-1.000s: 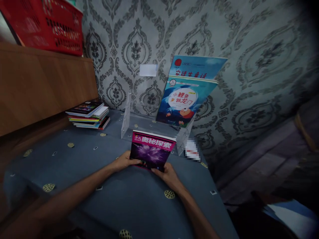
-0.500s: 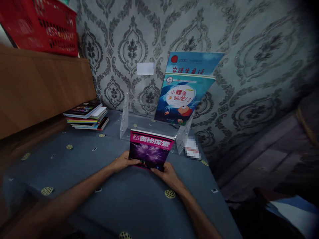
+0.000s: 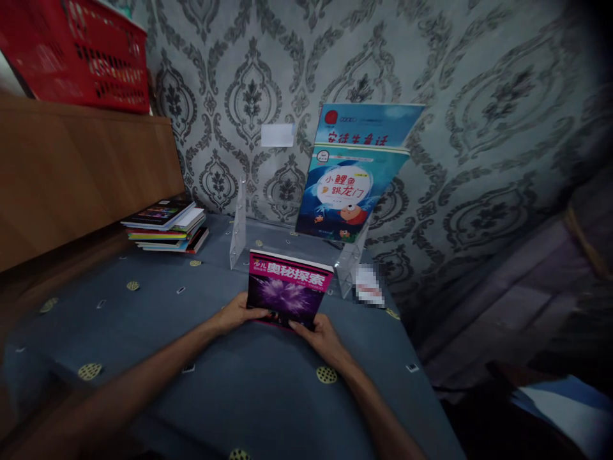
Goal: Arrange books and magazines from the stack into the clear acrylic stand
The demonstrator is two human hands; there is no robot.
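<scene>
A book with a pink and purple cover (image 3: 287,291) is tilted up between my two hands, its front facing me. My left hand (image 3: 238,313) grips its lower left corner, thumb on the cover. At the lower right edge my right hand (image 3: 320,333) holds it the same way; the fingers behind the book are hidden. Just beyond stands a clear acrylic rack (image 3: 238,227). On the rack's right side lean a blue book with a fish on its cover (image 3: 347,191) and, behind and above it, another blue book (image 3: 368,123).
A stack of books (image 3: 167,223) lies at the left on the dark patterned tablecloth (image 3: 158,306). Behind it is a wooden cabinet (image 3: 86,172) with a red basket (image 3: 110,64) on top. A blurred-out white item (image 3: 368,286) lies right of the rack, near the patterned wall (image 3: 249,89).
My view has shifted very slightly. Both hands and the pink and purple book stay practically where they were.
</scene>
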